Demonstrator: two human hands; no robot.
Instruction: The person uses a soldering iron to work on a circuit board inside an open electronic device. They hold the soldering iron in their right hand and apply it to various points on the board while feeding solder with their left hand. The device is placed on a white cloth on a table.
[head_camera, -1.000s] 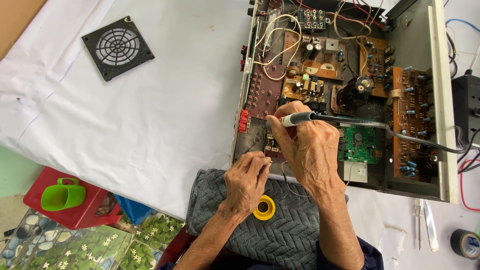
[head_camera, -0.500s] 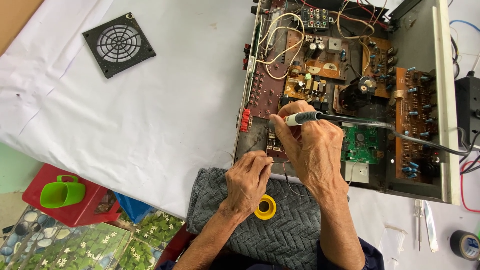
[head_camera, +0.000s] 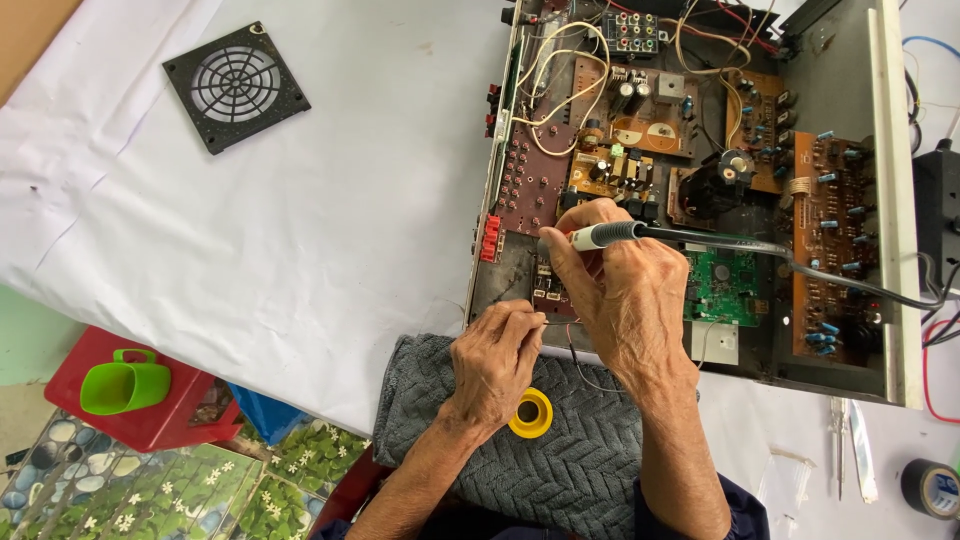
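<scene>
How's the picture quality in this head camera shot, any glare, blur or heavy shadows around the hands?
Head view: even daylight, sharp throughout; the right hand holding the soldering iron and the left hand show crisp; only soft shadows inside the open chassis; the white cloth is bright, not blown out; slight wide-angle bending at edges.

Grey knitted cloth (head_camera: 560, 470); matt white paper sheet (head_camera: 300, 230); bare metal chassis (head_camera: 895, 200).

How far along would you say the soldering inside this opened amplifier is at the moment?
Done: the amplifier case is open, its boards bare, and a black fan grille lies apart on the white cloth. In hand: the right hand holds the soldering iron over the near-left board, the left hand pinching thin wire beside it. Left: the joint itself is hidden; the case is not closed.
</scene>
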